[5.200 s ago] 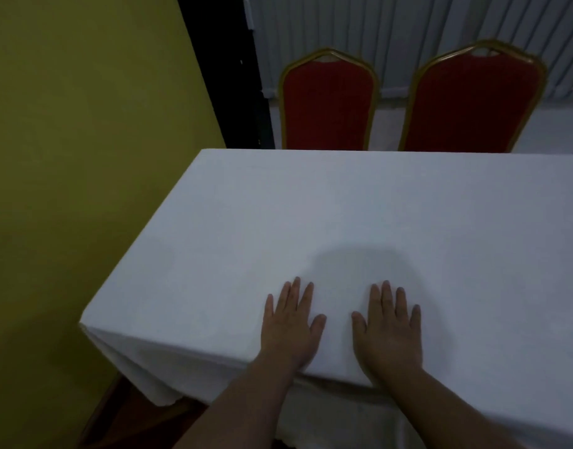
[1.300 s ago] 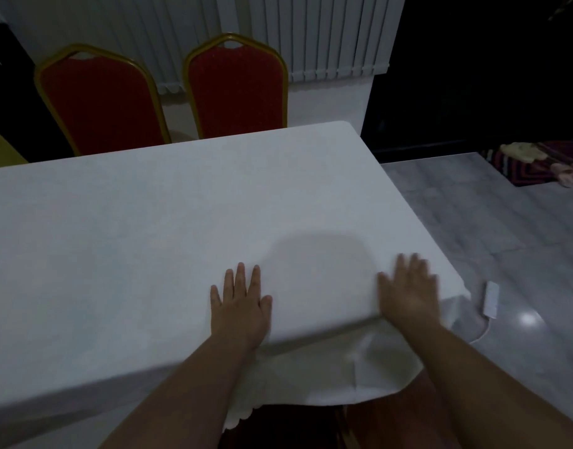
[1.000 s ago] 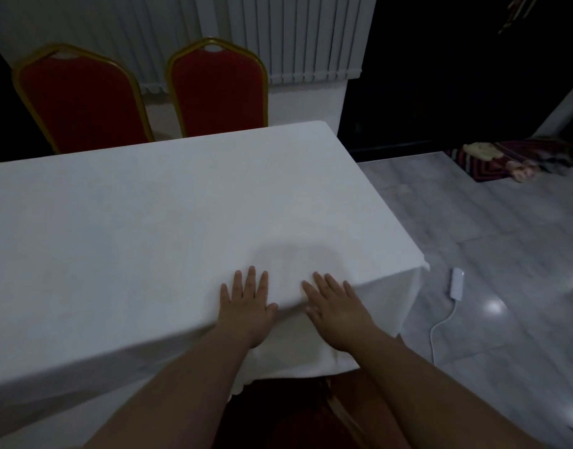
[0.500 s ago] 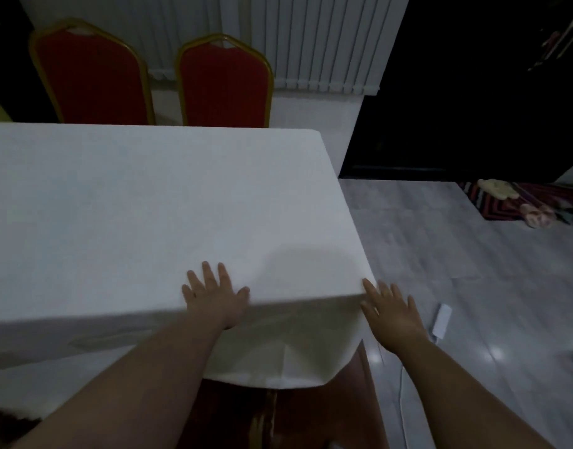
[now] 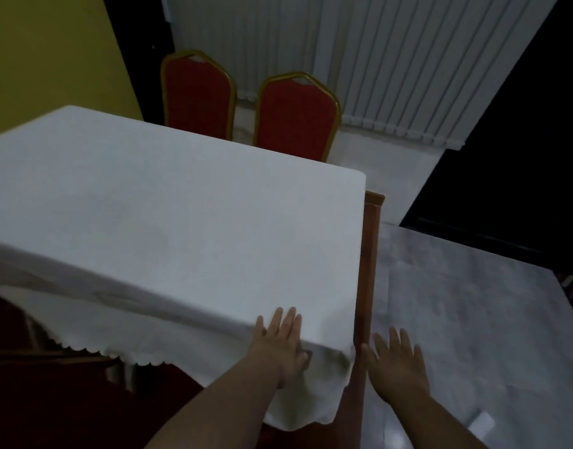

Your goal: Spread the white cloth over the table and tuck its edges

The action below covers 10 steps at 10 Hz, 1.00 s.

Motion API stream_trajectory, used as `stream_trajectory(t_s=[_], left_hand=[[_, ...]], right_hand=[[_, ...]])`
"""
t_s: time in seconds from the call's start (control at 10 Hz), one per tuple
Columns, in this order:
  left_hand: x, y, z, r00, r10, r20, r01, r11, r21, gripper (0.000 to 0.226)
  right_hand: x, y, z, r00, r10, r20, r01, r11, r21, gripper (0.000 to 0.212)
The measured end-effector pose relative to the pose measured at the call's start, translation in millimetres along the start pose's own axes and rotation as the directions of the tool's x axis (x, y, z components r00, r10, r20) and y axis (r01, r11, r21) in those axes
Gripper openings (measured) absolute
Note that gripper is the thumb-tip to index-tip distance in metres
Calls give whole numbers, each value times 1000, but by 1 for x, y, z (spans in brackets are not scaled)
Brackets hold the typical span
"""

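A dim room with a grey floor, pale vertical blinds and two red chairs [image 5: 246,105] frames the bench [image 5: 369,254], whose wooden right end shows bare beside the white cloth [image 5: 168,222] covering its top. The left hand [image 5: 280,346] lies flat, fingers straight, on the cloth's near right corner. The right hand [image 5: 396,364], fingers spread and empty, hovers just past the bench end, so it seems nearer the drooping corner flap.
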State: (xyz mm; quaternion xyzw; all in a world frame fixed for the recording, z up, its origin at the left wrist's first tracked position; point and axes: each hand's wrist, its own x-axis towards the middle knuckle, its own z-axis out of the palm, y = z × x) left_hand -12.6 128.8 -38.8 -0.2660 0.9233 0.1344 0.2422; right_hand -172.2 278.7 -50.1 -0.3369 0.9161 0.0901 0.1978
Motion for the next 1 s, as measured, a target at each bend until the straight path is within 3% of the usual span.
stream_trajectory(t_s=[0.2,0.4,0.5,0.7,0.9,1.0], left_hand=[[-23,6,-14,993,42,114,-37,998,-45,65],[-68,-37,-50,960,-260,-107,247,961,-121,62],[-98,-69,-91,891,-387,-237,362,921,-144,62],[-150,-85,-206,738,-516,-435,475,855,-208,64],[-183,-73,-312,560,-573,-598,553,796,-245,69],[-192,-59,-349,505,-587,-632,562,780,-275,70]], right_hand=[[-4,-20,-31,999,-46,-1,46,997,68,60],[-37,-71,-77,959,-253,-126,263,963,61,59],[-53,-100,-126,900,-378,-218,388,922,0,59],[-72,-155,-251,709,-554,-436,570,815,-108,59],[-78,-176,-374,503,-656,-563,641,720,-266,61],[-78,-168,-416,459,-650,-606,635,716,-288,64]])
